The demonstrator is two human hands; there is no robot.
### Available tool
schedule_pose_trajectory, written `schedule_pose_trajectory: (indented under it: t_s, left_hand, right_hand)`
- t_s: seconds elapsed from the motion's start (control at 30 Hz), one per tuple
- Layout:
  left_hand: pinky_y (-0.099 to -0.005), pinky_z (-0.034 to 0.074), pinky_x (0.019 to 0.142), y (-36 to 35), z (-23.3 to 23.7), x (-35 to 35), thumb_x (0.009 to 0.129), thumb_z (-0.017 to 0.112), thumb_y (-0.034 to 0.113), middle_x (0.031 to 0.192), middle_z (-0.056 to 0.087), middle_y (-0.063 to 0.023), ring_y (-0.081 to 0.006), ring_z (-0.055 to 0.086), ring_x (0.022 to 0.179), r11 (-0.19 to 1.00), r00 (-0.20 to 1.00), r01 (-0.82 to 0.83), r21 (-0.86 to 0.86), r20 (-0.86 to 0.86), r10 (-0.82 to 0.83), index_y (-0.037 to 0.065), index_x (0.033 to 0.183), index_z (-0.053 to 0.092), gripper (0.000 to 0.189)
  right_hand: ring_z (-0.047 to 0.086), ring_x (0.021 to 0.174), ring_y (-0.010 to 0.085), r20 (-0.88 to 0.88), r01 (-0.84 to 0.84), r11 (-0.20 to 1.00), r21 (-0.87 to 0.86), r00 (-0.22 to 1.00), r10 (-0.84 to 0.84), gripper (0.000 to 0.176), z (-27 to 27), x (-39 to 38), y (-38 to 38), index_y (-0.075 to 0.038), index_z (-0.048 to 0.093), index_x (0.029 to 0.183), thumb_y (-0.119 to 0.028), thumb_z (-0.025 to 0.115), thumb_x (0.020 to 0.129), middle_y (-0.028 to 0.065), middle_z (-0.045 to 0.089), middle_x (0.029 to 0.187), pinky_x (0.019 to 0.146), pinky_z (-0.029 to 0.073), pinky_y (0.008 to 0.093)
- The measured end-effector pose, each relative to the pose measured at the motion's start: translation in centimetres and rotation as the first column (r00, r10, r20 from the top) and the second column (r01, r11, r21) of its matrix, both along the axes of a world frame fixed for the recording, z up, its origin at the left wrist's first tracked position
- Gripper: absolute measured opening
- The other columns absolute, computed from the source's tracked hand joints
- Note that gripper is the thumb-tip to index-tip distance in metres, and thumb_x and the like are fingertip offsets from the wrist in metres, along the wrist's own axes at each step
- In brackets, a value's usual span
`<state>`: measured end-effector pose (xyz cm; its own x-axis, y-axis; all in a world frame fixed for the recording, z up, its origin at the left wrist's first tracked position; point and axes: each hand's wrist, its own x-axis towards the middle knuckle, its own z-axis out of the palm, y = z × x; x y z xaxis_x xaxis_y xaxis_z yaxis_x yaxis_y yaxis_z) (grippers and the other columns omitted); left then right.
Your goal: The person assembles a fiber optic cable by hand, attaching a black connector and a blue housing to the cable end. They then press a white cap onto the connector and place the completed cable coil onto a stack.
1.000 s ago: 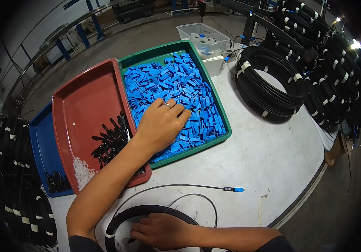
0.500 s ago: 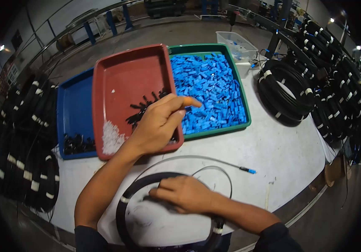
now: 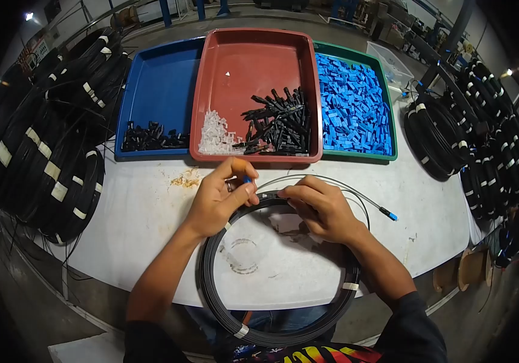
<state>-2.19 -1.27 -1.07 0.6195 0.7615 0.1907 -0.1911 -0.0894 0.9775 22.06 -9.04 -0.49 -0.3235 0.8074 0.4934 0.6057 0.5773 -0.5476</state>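
Black cable coils (image 3: 42, 163) w/ white tape bands are stacked far L, beside the surface (image 3: 428, 206). Then the blue tray (image 3: 162, 85), w/ small black plastic pcs (image 3: 150, 136) at its near end. Next, the red tray (image 3: 253, 60): clear plastic bits (image 3: 214, 133) in its near L corner, black connector bodies (image 3: 286, 121) heaped near R.

In front of the red tray, both hands work close together above the top of a taped cable coil (image 3: 208, 275), whose near part hangs past the surface edge. To handle such small pcs well, I'd say: line both up on one axis, pinch lightly but firmly, brace the wrists & leave slack so the cable doesn't tug.

L hand (image 3: 235, 190): thumb & fingertips nearly closed, pinching a blue connector housing (image 3: 247, 179); other fingers curled. R hand (image 3: 317, 206): narrow pinch, apparently on a black connector body (image 3: 268, 195) facing the L hand; fingers hide part, so exact grip unclear. Can't tell if housing & body touch.

Further R, a blue-tipped connector (image 3: 387, 213) ends a loose cable on the surface. Behind it, the green tray (image 3: 393, 148) is full of loose blue housings (image 3: 356, 109); at far R, more taped coils (image 3: 434, 145).
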Motion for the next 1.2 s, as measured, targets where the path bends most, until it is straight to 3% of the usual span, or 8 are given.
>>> schedule_pose_trajectory:
  t_s: [0.23, 0.33, 0.53, 0.63, 0.87, 0.97, 1.03, 1.2]
  left_hand:
    - [-0.0244, 0.052, 0.077, -1.0, 0.4, 1.0, 0.097, 0.062, -0.001, 0.105, 0.065, -0.0080, -0.0097, 0.065, 0.090, 1.000, 0.999, 0.023, -0.010, -0.046, -0.023, -0.003, 0.115, 0.062, 0.018]
    - [-0.0227, 0.054, 0.074, -1.2, 0.9, 1.4, 0.093, 0.072, 0.002, 0.089, 0.073, -0.0062, -0.0094, 0.070, 0.081, 0.989, 0.989, -0.021, 0.148, -0.139, 0.042, -0.003, 0.107, 0.069, 0.015]
    - [-0.0243, 0.056, 0.066, -1.5, 0.4, 2.0, 0.089, 0.075, 0.000, 0.084, 0.075, -0.0083, -0.0109, 0.071, 0.074, 0.933, 0.979, -0.083, 0.350, -0.144, 0.142, -0.003, 0.101, 0.072, 0.013]
    - [-0.0234, 0.058, 0.075, -1.7, 0.8, 1.8, 0.088, 0.071, -0.009, 0.099, 0.075, -0.0133, -0.0113, 0.071, 0.086, 0.944, 0.966, -0.029, 0.328, -0.233, 0.110, -0.007, 0.104, 0.070, 0.016]
    - [-0.0232, 0.057, 0.076, -1.7, 0.1, 1.9, 0.087, 0.072, -0.009, 0.099, 0.075, -0.0135, -0.0117, 0.071, 0.087, 0.929, 0.968, -0.048, 0.366, -0.211, 0.133, -0.007, 0.103, 0.070, 0.016]
    - [-0.0241, 0.056, 0.067, -1.7, -0.1, 2.4, 0.086, 0.076, -0.002, 0.086, 0.076, -0.0082, -0.0101, 0.071, 0.073, 0.913, 0.973, -0.125, 0.389, -0.133, 0.190, -0.002, 0.100, 0.074, 0.015]
    - [-0.0240, 0.057, 0.068, -1.8, 0.0, 2.4, 0.087, 0.075, -0.002, 0.085, 0.076, -0.0074, -0.0103, 0.071, 0.074, 0.928, 0.974, -0.135, 0.347, -0.127, 0.189, -0.003, 0.101, 0.073, 0.014]
    - [-0.0242, 0.058, 0.070, -1.5, -0.4, 2.5, 0.088, 0.075, -0.002, 0.086, 0.075, -0.0071, -0.0104, 0.071, 0.075, 0.935, 0.980, -0.127, 0.332, -0.104, 0.170, -0.003, 0.102, 0.072, 0.014]
  right_hand:
    - [0.063, 0.069, 0.0256, -0.006, 0.020, 0.998, 0.056, 1.000, -0.019, 0.047, -0.1, 0.5, -0.4, -0.012, 0.071, 0.117, 0.005, 0.068, 0.074, 0.0078, 0.058, 0.085, 0.060, 0.051, 0.0378]
    - [0.061, 0.066, 0.0247, 0.048, 0.016, 0.998, 0.066, 0.999, -0.019, 0.047, -0.5, 0.7, -0.5, -0.013, 0.071, 0.117, 0.002, 0.070, 0.073, 0.0063, 0.055, 0.082, 0.057, 0.049, 0.0376]
    - [0.059, 0.064, 0.0255, 0.183, -0.008, 1.000, 0.001, 0.983, 0.008, 0.048, 0.2, 0.9, -0.9, -0.015, 0.068, 0.121, -0.005, 0.072, 0.074, 0.0051, 0.052, 0.082, 0.053, 0.047, 0.0395]
    - [0.056, 0.059, 0.0230, 0.159, -0.017, 0.999, 0.030, 0.987, 0.012, 0.037, 0.6, 0.6, -0.8, -0.009, 0.070, 0.112, -0.002, 0.073, 0.076, 0.0048, 0.051, 0.077, 0.050, 0.043, 0.0365]
    - [0.056, 0.060, 0.0240, 0.101, -0.034, 0.999, -0.004, 0.994, 0.034, 0.039, 0.6, 0.4, -0.7, -0.010, 0.067, 0.114, 0.002, 0.069, 0.077, 0.0048, 0.051, 0.077, 0.050, 0.042, 0.0374]
    - [0.058, 0.063, 0.0257, 0.105, -0.040, 0.998, -0.041, 0.993, 0.044, 0.039, 0.5, 0.4, -0.8, -0.008, 0.065, 0.114, 0.004, 0.068, 0.076, 0.0060, 0.056, 0.081, 0.052, 0.044, 0.0378]
    - [0.061, 0.066, 0.0274, -0.066, -0.066, 0.994, -0.093, 0.996, 0.060, 0.038, 0.1, 0.3, -0.7, -0.007, 0.064, 0.113, 0.005, 0.067, 0.076, 0.0077, 0.061, 0.086, 0.056, 0.046, 0.0377]
    - [0.067, 0.076, 0.0316, -0.016, -0.049, 0.992, -0.116, 0.999, 0.047, 0.045, 0.4, 0.6, -1.0, -0.008, 0.062, 0.119, 0.005, 0.065, 0.076, 0.0100, 0.064, 0.097, 0.061, 0.053, 0.0404]
